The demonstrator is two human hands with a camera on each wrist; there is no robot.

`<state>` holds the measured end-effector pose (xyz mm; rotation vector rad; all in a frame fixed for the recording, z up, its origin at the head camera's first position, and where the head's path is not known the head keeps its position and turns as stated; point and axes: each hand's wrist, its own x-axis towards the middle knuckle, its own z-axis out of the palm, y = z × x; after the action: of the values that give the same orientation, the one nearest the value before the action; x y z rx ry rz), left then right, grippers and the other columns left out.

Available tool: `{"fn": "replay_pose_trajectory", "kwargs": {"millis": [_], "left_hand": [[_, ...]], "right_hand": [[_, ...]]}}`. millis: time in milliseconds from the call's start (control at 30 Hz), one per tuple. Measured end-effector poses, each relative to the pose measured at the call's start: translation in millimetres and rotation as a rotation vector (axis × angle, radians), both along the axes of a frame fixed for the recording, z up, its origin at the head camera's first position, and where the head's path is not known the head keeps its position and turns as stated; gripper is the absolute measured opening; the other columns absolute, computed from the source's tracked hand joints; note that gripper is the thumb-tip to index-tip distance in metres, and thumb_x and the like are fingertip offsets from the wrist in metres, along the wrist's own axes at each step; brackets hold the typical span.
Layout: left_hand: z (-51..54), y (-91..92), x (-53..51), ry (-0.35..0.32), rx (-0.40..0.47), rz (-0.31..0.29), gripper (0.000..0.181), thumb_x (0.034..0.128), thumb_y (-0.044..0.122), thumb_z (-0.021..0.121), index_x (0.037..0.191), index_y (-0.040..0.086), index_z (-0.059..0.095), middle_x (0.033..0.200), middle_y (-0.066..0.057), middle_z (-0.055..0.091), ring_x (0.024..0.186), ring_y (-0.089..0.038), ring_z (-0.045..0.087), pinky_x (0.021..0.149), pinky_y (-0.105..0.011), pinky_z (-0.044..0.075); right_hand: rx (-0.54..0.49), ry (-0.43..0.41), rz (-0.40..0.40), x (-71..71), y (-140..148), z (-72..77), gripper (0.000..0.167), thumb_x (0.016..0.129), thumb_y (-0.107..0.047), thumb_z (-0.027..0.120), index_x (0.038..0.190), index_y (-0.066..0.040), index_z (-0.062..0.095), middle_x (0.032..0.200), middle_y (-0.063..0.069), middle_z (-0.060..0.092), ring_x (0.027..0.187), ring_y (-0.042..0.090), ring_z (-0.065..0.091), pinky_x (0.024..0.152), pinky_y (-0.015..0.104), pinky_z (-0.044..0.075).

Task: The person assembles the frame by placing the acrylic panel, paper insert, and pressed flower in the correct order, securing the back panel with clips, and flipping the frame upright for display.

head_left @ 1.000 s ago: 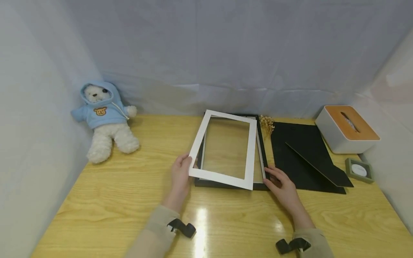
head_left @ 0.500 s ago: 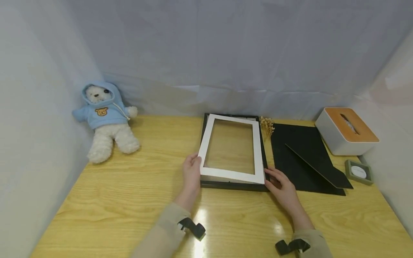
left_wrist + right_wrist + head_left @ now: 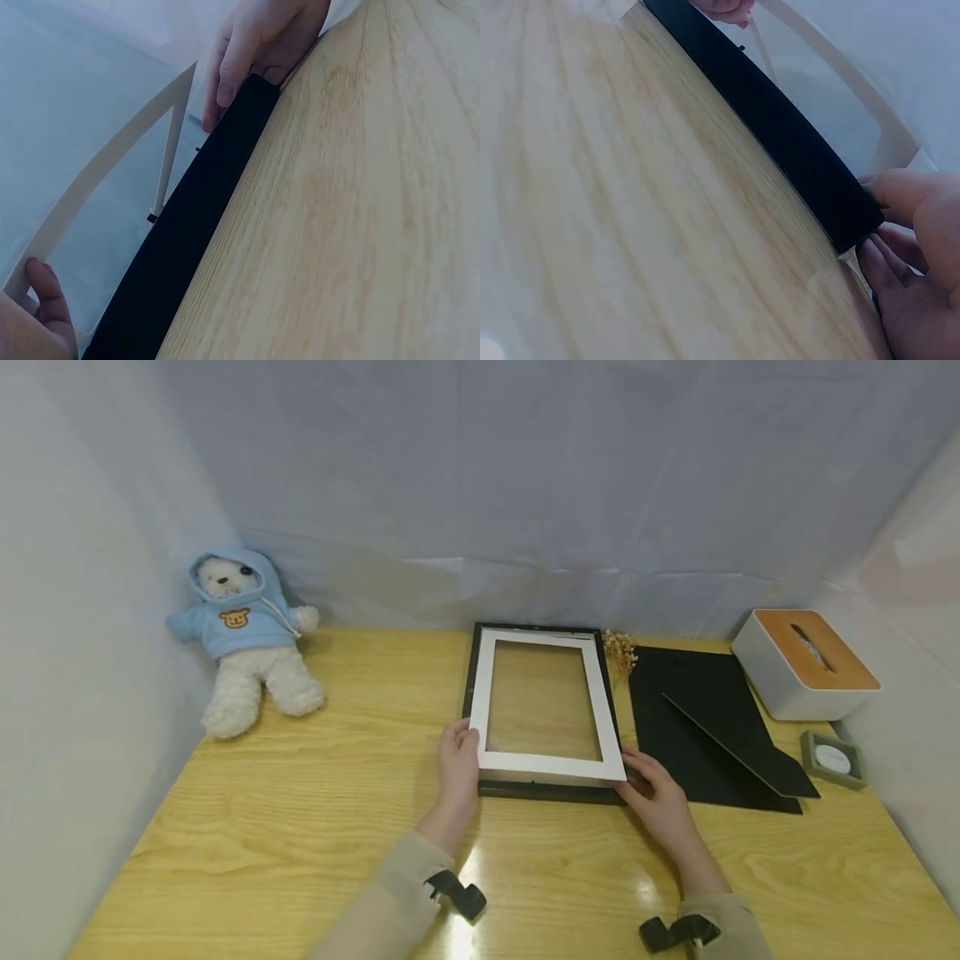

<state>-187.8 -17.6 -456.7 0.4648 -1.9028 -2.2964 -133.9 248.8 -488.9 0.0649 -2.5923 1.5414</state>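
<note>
A white mat board (image 3: pixel 547 765) with a rectangular opening lies over the black picture frame (image 3: pixel 551 793) on the table. My left hand (image 3: pixel 459 767) pinches the mat's near left edge between thumb and fingers. In the left wrist view this part of the mat (image 3: pixel 105 161) is raised above the frame's near side, so it is tilted. My right hand (image 3: pixel 660 797) grips the frame's near right corner, the thumb on top and fingers around the corner in the right wrist view. The mat's near right corner sits close to the right fingertips; whether they touch is unclear.
Right of the frame lie dried flowers (image 3: pixel 621 653) and a black backing board (image 3: pixel 675 693) with its stand leg raised. Farther right are a tissue box (image 3: pixel 787 681) and a small green dish (image 3: pixel 834 760). A plush bear (image 3: pixel 251 635) leans at the back left.
My left hand has moved right and carried the mat with it. The mat has turned and come down, lining up more closely with the frame. My right hand has stayed at the frame's corner.
</note>
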Motion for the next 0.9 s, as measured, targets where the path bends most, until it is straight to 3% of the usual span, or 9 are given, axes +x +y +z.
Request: {"fn": "replay_pose_trajectory", "kwargs": {"millis": [333,533,700,900], "left_hand": [[2.8,0.3,-0.8,-0.028,-0.017,-0.060,0.031,0.0967,0.007,0.042,0.125,-0.006,0.046,0.098,-0.018,0.057,0.090,-0.025,0.053,0.088,-0.036,0.043],[1.1,1.2,-4.2,-0.021,-0.006,-0.083,0.034,0.0971,0.006,0.039,0.128,-0.007,0.042,0.094,-0.021,0.057,0.078,-0.021,0.054,0.079,-0.029,0.043],[1.0,1.0,-7.2,-0.013,-0.015,-0.089,0.033,0.0976,0.006,0.038,0.127,-0.008,0.041,0.093,-0.022,0.057,0.079,-0.023,0.055,0.078,-0.028,0.043],[3.1,-0.7,-10.5,-0.021,-0.079,-0.116,0.033,0.0966,0.005,0.038,0.128,-0.008,0.042,0.096,-0.024,0.057,0.073,-0.020,0.054,0.072,-0.026,0.043]], "right_hand": [[0.006,0.006,-0.018,0.3,-1,0.4,0.038,0.089,-0.010,0.068,0.124,0.003,0.060,0.138,0.014,0.048,0.115,0.025,0.053,0.088,0.012,0.046],[0.016,0.001,-0.017,0.6,-1,1.2,0.039,0.089,-0.014,0.068,0.124,0.002,0.060,0.138,0.014,0.048,0.116,0.025,0.052,0.090,0.014,0.046],[0.006,0.003,-0.012,0.7,-1,1.5,0.040,0.090,-0.015,0.068,0.126,0.001,0.059,0.140,0.013,0.047,0.121,0.027,0.048,0.090,0.011,0.044],[0.000,0.008,-0.016,0.5,-1,1.1,0.041,0.089,-0.012,0.069,0.126,0.000,0.059,0.140,0.013,0.046,0.125,0.026,0.045,0.089,0.006,0.041]]}}
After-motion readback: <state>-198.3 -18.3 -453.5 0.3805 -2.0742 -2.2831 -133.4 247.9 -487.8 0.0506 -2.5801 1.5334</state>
